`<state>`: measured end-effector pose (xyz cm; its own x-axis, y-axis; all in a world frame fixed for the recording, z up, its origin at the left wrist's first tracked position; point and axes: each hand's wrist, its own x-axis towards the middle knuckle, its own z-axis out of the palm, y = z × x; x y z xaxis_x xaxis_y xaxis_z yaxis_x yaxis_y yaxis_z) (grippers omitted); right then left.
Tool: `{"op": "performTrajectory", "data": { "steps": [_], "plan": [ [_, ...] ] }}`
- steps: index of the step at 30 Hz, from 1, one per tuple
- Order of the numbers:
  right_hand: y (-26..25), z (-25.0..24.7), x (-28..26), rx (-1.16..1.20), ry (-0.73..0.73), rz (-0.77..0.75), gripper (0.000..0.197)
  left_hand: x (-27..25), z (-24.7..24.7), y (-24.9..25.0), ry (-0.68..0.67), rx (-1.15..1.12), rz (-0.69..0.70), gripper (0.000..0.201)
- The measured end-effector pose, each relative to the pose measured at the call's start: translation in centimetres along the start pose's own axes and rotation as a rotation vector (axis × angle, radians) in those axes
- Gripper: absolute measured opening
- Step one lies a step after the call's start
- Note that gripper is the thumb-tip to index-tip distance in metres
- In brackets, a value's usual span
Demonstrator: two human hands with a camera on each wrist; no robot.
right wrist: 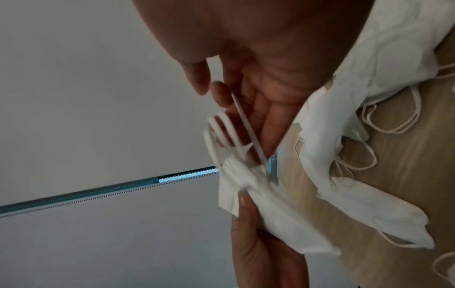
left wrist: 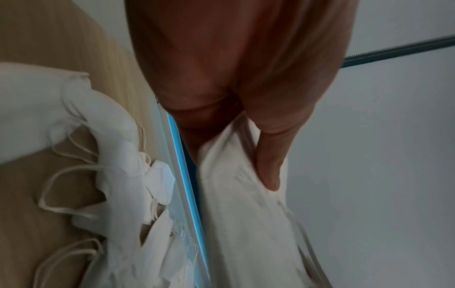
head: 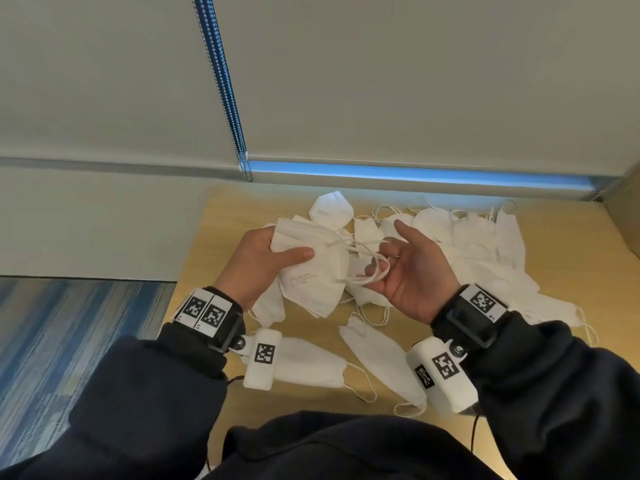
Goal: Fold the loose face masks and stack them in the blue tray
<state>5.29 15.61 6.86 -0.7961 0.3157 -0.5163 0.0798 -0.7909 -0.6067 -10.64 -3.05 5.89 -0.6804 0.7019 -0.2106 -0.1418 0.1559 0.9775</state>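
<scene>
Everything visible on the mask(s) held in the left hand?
The held mask is white, fabric-like and folded flat, with faint grey print on its face; layered edges hint at more than one. It is lifted above the table. The left hand grips it, thumb on top. Its white ear loops trail right, hooked around the right hand fingers.

Faint print on the held mask (head: pixel 304 278) is too small to read

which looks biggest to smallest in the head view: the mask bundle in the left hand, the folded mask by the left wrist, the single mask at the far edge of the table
1. mask bundle, gripped by the left hand; held nearer the camera, which may flatter it.
2. folded mask by the left wrist, only slightly smaller.
3. mask at the far table edge, clearly smallest, though farthest away.
</scene>
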Motion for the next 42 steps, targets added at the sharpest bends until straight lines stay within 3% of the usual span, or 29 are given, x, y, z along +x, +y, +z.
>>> {"op": "performTrajectory", "data": {
  "steps": [5,8,10,13,16,17,20,22,27,31,35,38,42],
  "plan": [
    [0.3,0.5,-0.3,-0.581,-0.125,-0.004,0.042,-0.2,0.6,0.3,-0.001,0.094,0.091,0.030],
    [-0.3,0.0,-0.5,-0.903,-0.095,-0.057,0.015,0.0,0.5,0.4,-0.040,0.120,0.134,0.060],
    [-1.5,-0.9,-1.0,-0.900,-0.019,-0.109,0.016,-0.1,0.3,0.4,-0.113,0.153,0.162,0.070],
    [-3.0,-1.7,-2.5,-0.577,-0.015,-0.139,0.023,-0.1,0.5,0.1,-0.112,0.241,0.226,0.048],
    [-3.6,-1.6,-4.5,-0.205,-0.071,-0.062,0.022,-0.3,1.7,0.1,-0.101,0.208,0.193,0.032],
    [-3.8,-1.6,-5.1,-0.252,-0.047,-0.061,0.021,-0.4,2.4,0.3,-0.109,0.218,0.186,0.027],
    [-4.9,-3.0,-6.8,-0.728,0.078,-0.168,0.020,-0.7,4.9,1.3,-0.117,0.237,0.204,0.012],
    [-6.0,-4.8,-8.3,-0.882,0.118,-0.189,0.025,-0.8,7.2,2.1,-0.127,0.220,0.214,0.011],
    [-7.9,-10.2,-12.8,-1.024,0.151,-0.202,0.031,-1.9,13.8,3.2,-0.318,0.334,0.231,0.023],
    [-9.1,-15.4,-16.0,-1.042,0.197,-0.081,0.032,-3.3,19.2,1.7,-0.401,0.478,0.269,0.028],
    [-8.7,-20.1,-17.7,-1.050,0.194,0.041,0.023,-4.7,22.7,-1.4,-0.392,0.605,0.287,0.030],
    [-8.0,-23.3,-17.5,-1.030,0.227,0.045,0.022,-5.4,24.2,-3.7,-0.377,0.676,0.248,0.026],
    [-7.2,-25.4,-16.6,-1.126,0.167,0.066,0.013,-6.2,25.5,-6.0,-0.473,0.957,0.269,0.023]
  ]
}}
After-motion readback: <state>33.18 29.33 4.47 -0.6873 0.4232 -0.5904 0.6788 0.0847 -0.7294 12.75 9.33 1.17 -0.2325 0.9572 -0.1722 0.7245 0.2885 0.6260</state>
